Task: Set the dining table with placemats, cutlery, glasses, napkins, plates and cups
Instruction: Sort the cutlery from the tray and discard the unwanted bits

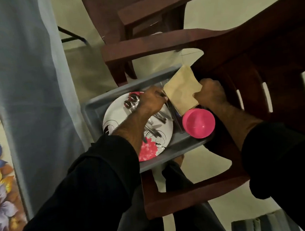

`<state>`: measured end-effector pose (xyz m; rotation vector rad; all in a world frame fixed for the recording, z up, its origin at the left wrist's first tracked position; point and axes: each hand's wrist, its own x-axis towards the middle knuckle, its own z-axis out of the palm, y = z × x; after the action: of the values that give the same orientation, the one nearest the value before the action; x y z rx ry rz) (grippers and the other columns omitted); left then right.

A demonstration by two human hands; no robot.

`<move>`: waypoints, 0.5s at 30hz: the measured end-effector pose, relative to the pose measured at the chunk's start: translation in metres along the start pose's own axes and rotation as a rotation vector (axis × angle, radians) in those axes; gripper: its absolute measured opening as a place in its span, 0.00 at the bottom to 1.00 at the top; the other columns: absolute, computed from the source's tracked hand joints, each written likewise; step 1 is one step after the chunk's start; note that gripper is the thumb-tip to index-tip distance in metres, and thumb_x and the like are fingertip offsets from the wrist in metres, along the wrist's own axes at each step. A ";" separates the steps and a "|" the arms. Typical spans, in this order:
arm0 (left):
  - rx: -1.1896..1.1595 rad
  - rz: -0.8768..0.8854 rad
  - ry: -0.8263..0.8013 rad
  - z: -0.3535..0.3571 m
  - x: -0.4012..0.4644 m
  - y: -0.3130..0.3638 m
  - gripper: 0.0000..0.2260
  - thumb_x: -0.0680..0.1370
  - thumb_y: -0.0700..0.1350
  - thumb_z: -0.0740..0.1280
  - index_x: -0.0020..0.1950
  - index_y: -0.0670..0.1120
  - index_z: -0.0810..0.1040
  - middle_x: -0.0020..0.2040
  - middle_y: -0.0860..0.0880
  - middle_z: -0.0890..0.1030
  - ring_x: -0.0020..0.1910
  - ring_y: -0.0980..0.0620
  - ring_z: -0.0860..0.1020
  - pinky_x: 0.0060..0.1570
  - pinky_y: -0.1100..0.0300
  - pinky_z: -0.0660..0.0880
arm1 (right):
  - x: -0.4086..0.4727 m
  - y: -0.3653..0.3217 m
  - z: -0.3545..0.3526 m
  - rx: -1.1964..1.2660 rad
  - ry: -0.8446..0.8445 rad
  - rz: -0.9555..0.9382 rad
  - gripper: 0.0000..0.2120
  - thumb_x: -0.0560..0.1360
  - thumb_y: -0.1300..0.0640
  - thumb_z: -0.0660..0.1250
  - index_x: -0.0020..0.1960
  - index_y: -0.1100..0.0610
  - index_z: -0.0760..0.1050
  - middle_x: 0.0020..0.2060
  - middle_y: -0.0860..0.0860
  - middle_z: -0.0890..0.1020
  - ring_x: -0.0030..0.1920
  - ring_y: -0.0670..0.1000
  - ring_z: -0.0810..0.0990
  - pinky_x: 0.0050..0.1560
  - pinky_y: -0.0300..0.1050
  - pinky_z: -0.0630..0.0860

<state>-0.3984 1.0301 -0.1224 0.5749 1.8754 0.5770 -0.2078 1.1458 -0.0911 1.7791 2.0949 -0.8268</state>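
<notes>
A grey tray (171, 153) sits on a brown plastic chair. In it lies a white plate (115, 116) with a pink flower, and several steel cutlery pieces (154, 122) rest on the plate. A pink cup (199, 123) stands at the tray's right end. My left hand (151, 101) and my right hand (211, 94) each pinch one side of a beige folded napkin (181, 92) held just above the tray's far corner.
The brown chair (254, 71) holds the tray, and a second brown chair (140, 16) stands behind it. The table's grey-blue cloth (26, 70) hangs at the left, with a floral placemat (0, 182) on its edge. Striped fabric (262, 223) lies at the bottom right.
</notes>
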 end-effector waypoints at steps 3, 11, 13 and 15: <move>0.029 -0.049 0.040 -0.011 -0.004 -0.008 0.09 0.78 0.45 0.77 0.54 0.53 0.80 0.51 0.46 0.85 0.51 0.45 0.86 0.52 0.45 0.84 | -0.008 -0.002 0.003 -0.139 0.109 -0.060 0.22 0.69 0.55 0.74 0.62 0.60 0.77 0.58 0.61 0.80 0.57 0.65 0.80 0.53 0.56 0.79; 0.204 -0.158 0.186 -0.069 -0.016 -0.051 0.05 0.77 0.42 0.72 0.46 0.53 0.83 0.53 0.49 0.87 0.53 0.46 0.84 0.60 0.50 0.82 | -0.046 -0.056 0.029 -0.252 0.168 -0.323 0.22 0.71 0.51 0.74 0.62 0.56 0.78 0.58 0.57 0.78 0.59 0.61 0.77 0.58 0.57 0.73; 0.230 -0.207 0.208 -0.076 -0.021 -0.068 0.04 0.76 0.43 0.71 0.45 0.52 0.84 0.51 0.50 0.87 0.51 0.46 0.85 0.57 0.49 0.84 | -0.057 -0.069 0.044 -0.251 0.097 -0.387 0.20 0.72 0.51 0.73 0.61 0.56 0.79 0.57 0.57 0.80 0.58 0.60 0.78 0.57 0.55 0.74; 0.333 -0.248 0.193 -0.079 -0.027 -0.089 0.03 0.75 0.46 0.74 0.48 0.52 0.85 0.49 0.51 0.87 0.48 0.47 0.86 0.55 0.49 0.84 | -0.067 -0.078 0.063 -0.223 -0.018 -0.405 0.17 0.72 0.52 0.72 0.60 0.55 0.80 0.54 0.56 0.82 0.55 0.59 0.81 0.55 0.52 0.78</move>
<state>-0.4738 0.9352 -0.1323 0.5013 2.2066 0.1605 -0.2789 1.0485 -0.0856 1.2517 2.4650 -0.6628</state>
